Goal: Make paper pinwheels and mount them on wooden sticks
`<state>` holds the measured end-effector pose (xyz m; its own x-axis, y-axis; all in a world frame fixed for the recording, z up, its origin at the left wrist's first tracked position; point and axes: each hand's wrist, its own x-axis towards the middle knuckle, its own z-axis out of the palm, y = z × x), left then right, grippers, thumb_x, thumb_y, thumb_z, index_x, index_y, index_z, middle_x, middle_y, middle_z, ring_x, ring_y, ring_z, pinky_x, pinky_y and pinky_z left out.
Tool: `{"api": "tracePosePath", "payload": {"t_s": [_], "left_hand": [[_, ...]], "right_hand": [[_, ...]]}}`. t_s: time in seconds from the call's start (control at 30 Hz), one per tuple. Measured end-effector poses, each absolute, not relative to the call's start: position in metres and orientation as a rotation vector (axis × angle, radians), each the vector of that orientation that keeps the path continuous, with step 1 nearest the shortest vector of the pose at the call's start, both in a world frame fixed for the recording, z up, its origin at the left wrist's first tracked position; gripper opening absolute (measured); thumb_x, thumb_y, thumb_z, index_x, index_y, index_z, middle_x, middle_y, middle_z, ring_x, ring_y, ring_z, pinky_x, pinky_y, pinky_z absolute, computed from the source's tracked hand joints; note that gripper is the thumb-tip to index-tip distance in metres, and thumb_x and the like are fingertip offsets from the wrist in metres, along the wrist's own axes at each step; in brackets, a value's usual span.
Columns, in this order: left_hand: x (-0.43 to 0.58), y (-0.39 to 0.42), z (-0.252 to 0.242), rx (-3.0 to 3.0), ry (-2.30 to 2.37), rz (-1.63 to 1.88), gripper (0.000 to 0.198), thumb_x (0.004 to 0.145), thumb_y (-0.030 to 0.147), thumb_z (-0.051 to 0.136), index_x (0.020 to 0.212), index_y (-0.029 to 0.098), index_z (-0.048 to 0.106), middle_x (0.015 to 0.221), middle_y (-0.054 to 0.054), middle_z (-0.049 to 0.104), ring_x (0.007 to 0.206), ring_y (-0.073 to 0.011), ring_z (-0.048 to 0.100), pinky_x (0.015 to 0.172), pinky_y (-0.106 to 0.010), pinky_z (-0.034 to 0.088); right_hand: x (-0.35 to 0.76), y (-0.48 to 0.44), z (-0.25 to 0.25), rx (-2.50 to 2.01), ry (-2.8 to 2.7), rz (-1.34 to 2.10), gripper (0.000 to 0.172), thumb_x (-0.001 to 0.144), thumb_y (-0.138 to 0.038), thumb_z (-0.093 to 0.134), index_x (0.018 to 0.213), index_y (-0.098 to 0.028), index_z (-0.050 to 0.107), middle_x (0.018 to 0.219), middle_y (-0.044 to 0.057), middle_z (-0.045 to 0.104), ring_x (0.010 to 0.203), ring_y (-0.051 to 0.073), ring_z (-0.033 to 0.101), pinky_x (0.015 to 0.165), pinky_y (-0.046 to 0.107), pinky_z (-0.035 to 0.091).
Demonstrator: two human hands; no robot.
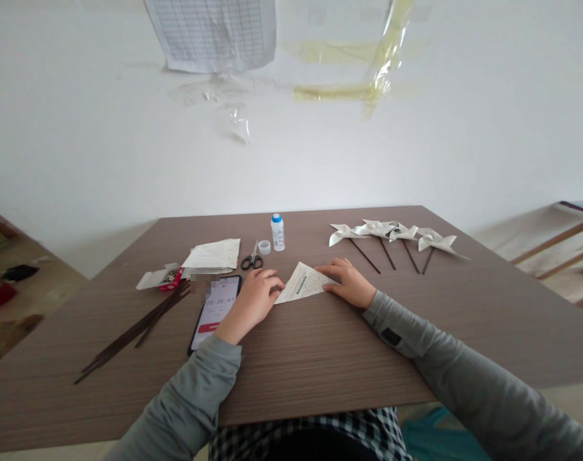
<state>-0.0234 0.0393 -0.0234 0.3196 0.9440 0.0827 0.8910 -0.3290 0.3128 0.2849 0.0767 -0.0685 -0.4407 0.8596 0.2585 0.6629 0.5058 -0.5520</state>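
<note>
A piece of printed paper (301, 285), folded into a triangle, lies on the table in front of me with one point facing the wall. My left hand (256, 299) has its bent fingers and thumb at the paper's left corner. At the right corner, my right hand (352, 282) holds the paper between thumb and fingers. Just beyond the left hand lie black-handled scissors (251, 260), and a small white bottle with a blue cap (278, 232) stands upright. Beside the bottle is a clear round cap or small cup (265, 247).
Several paper pinwheels (406, 234) on brown sticks lie at the back right. On the left are a stack of paper sheets (212, 256), an open red box (171, 280) of small metal pieces, brown sticks (135, 326) and a phone (217, 310) showing a timer. The wall (291, 173) rises behind the table.
</note>
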Motion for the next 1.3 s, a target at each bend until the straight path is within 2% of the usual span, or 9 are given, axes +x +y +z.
{"api": "tracePosePath", "payload": {"t_s": [0.47,0.6,0.73,0.83,0.87,0.97,1.07,1.17,1.3], "left_hand": [[-0.026,0.04,-0.025,2.367,1.644,0.397,0.032,0.103,0.01,0.074,0.118,0.027,0.095,0.161,-0.013,0.079,0.161,-0.0378,0.064,0.144,-0.063,0.041],[-0.028,0.041,-0.027,2.373,1.65,0.374,0.032,0.105,0.012,0.072,0.12,0.027,0.095,0.166,-0.012,0.076,0.162,-0.039,0.063,0.143,-0.065,0.041],[-0.03,0.041,-0.026,2.384,1.633,0.331,0.032,0.106,0.013,0.071,0.123,0.027,0.094,0.167,-0.012,0.075,0.164,-0.0387,0.061,0.144,-0.065,0.04],[-0.031,0.041,-0.024,2.403,1.589,0.311,0.034,0.107,0.014,0.069,0.125,0.027,0.094,0.165,-0.013,0.076,0.164,-0.0377,0.061,0.145,-0.065,0.038],[-0.032,0.04,-0.024,2.408,1.577,0.305,0.034,0.107,0.015,0.069,0.126,0.028,0.094,0.166,-0.013,0.076,0.164,-0.0377,0.061,0.145,-0.065,0.038],[-0.034,0.041,-0.026,2.4,1.567,0.308,0.03,0.106,0.021,0.073,0.126,0.028,0.094,0.169,-0.014,0.073,0.165,-0.0388,0.06,0.145,-0.064,0.038],[-0.037,0.042,-0.029,2.386,1.558,0.315,0.027,0.103,0.028,0.082,0.126,0.028,0.094,0.17,-0.014,0.073,0.166,-0.0409,0.059,0.144,-0.065,0.039],[-0.037,0.042,-0.029,2.369,1.569,0.288,0.03,0.1,0.03,0.085,0.128,0.027,0.093,0.173,-0.015,0.07,0.169,-0.0445,0.055,0.144,-0.068,0.038],[-0.034,0.04,-0.026,2.345,1.591,0.256,0.033,0.099,0.03,0.088,0.132,0.027,0.093,0.176,-0.015,0.067,0.171,-0.0456,0.052,0.144,-0.069,0.036]], "right_hand": [[0.288,0.079,-0.064,-1.132,-2.159,0.6,0.048,0.088,-0.008,0.084,0.131,-0.027,0.091,0.116,0.007,0.086,0.117,0.033,0.078,0.114,0.05,0.058],[0.289,0.079,-0.065,-1.152,-2.132,0.683,0.034,0.095,-0.015,0.082,0.126,-0.026,0.091,0.109,0.006,0.088,0.11,0.029,0.08,0.11,0.045,0.06],[0.291,0.079,-0.064,-1.187,-2.105,0.711,0.029,0.095,-0.022,0.084,0.122,-0.026,0.092,0.108,0.005,0.089,0.109,0.029,0.081,0.106,0.041,0.061],[0.292,0.079,-0.063,-1.21,-2.084,0.71,0.018,0.101,-0.035,0.08,0.11,-0.025,0.092,0.108,0.007,0.09,0.107,0.029,0.081,0.102,0.04,0.061],[0.293,0.079,-0.063,-1.219,-2.083,0.703,0.023,0.104,-0.042,0.077,0.103,-0.024,0.092,0.104,0.007,0.089,0.103,0.029,0.081,0.099,0.04,0.061],[0.295,0.081,-0.065,-1.257,-2.097,0.693,0.052,0.112,-0.06,0.065,0.082,-0.023,0.086,0.085,0.006,0.084,0.087,0.027,0.077,0.085,0.038,0.06],[0.296,0.083,-0.066,-1.246,-2.098,0.747,0.059,0.112,-0.067,0.064,0.08,-0.022,0.087,0.082,0.007,0.083,0.083,0.027,0.076,0.08,0.038,0.059],[0.296,0.083,-0.066,-1.168,-2.133,0.815,0.047,0.105,-0.061,0.077,0.081,-0.023,0.089,0.094,0.009,0.088,0.094,0.03,0.08,0.088,0.039,0.062],[0.298,0.083,-0.064,-1.096,-2.213,0.802,0.02,0.097,-0.042,0.09,0.087,-0.025,0.093,0.105,0.009,0.09,0.101,0.03,0.082,0.097,0.042,0.062]]}}
